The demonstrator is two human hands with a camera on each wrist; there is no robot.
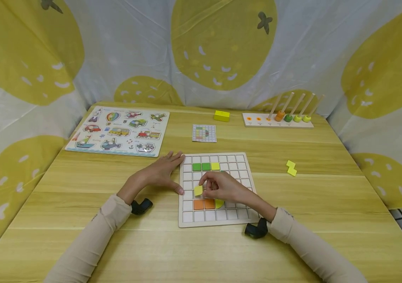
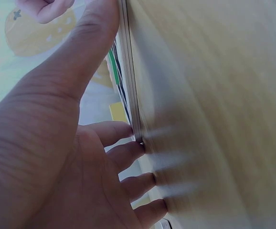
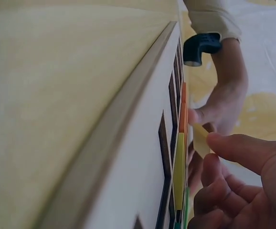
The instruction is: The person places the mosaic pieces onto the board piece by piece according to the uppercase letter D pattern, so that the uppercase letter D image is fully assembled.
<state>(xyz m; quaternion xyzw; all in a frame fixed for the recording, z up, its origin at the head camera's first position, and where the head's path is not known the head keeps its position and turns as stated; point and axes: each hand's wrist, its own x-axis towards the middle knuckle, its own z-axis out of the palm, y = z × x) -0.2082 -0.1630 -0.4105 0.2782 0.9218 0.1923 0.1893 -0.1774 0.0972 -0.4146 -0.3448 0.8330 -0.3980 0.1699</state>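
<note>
A white grid board (image 1: 193, 217) lies flat on the table. My right hand (image 1: 223, 186) pinches a small yellow tile (image 1: 198, 191) between thumb and finger, tilted over the board's left columns. Spread along the board's left edge, my left hand (image 1: 160, 171) touches it with thumb and fingertips; the left wrist view shows these fingers extended against the board's side (image 2: 130, 71). Near the top of the grid sit two green squares (image 1: 201, 167) and a yellow square (image 1: 215, 166). Lower down are two orange squares (image 1: 204, 204) and a yellow-green piece (image 1: 219, 203), partly hidden by my right hand.
Right of the board lies a yellow zigzag piece (image 1: 291, 168). Behind the board are a pattern card (image 1: 204, 133) and a yellow block (image 1: 221, 116). A vehicle puzzle (image 1: 117, 131) lies at back left, a pegged rack (image 1: 278, 120) at back right.
</note>
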